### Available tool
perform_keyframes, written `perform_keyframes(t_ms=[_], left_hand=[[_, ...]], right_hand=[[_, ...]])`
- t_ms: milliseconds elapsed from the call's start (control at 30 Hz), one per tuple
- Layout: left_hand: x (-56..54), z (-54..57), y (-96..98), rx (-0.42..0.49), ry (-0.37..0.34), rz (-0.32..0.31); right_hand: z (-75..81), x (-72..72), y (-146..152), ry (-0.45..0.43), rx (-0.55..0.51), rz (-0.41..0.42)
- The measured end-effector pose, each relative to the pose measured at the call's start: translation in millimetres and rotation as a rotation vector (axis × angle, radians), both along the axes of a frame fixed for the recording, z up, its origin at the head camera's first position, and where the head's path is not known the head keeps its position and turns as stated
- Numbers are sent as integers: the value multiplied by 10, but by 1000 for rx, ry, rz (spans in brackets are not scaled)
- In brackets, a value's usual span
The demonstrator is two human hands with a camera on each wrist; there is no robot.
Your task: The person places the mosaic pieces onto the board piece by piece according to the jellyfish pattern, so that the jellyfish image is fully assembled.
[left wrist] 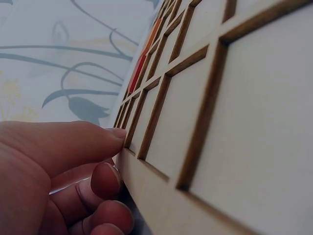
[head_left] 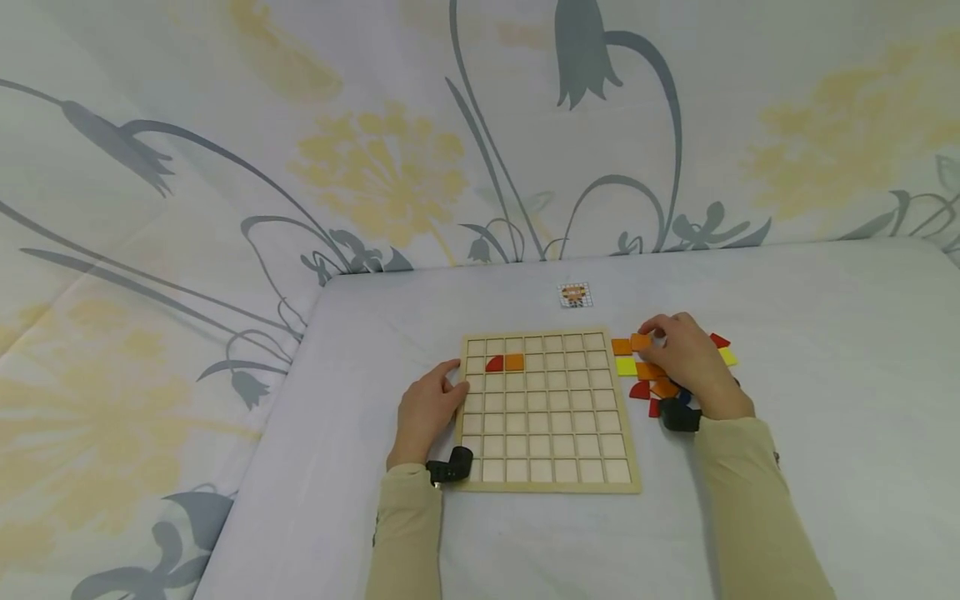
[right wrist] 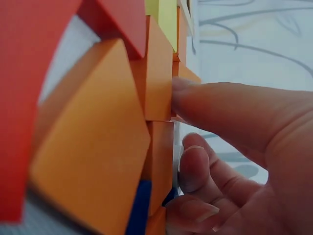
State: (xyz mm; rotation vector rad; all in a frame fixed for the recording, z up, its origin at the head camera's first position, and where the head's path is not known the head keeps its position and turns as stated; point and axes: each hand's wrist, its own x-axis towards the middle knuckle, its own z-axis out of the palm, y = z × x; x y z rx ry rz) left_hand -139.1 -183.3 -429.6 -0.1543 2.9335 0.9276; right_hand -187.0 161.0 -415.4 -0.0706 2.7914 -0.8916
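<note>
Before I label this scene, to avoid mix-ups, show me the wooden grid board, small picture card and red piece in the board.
Wooden grid board (head_left: 555, 487): head view, on its near rim.
Small picture card (head_left: 575, 295): head view, middle of its face.
Red piece (head_left: 497, 364): head view, middle of its face.

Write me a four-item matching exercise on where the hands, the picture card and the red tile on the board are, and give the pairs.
Things
1. left hand
2. small picture card
3. red quarter-circle tile on the board
4. right hand

Places
A. over the loose tiles to the right of the wooden grid board
B. in a compartment, just left of an orange square tile
C. at the board's left edge
D. beyond the board's far edge

Pairs: 1-C, 2-D, 3-B, 4-A
</note>
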Motion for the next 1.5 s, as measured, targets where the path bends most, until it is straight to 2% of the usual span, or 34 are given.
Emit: perform_keyframes(t_ms=[133,367,500,667,867,1033,1233,1500], left_hand=[[0,-1,7,-4,0,-1],[-16,-12,12,-5,9,-14],[-14,-15,-5,-3,6,-10],[-8,-16,-22,0,15,-8],[6,-21,-23,-6,3,-2],[-4,-14,-12,-7,21,-12],[-13,-5,-4,-5,25,-6],[-4,6,-16,-4,17,-7]], right_hand=[[12,1,19,-19,-55,-8],[14,-14,61,10,-86,-21],[38,-19,7,24,-123,-44],[70,-7,-115,34,-186,-32],[66,1,-285,25,-236,26],[86,10,-421,23,-249,83],[86,21,-610,65,-263,179],[-24,-27,-839,124,-229,270]])
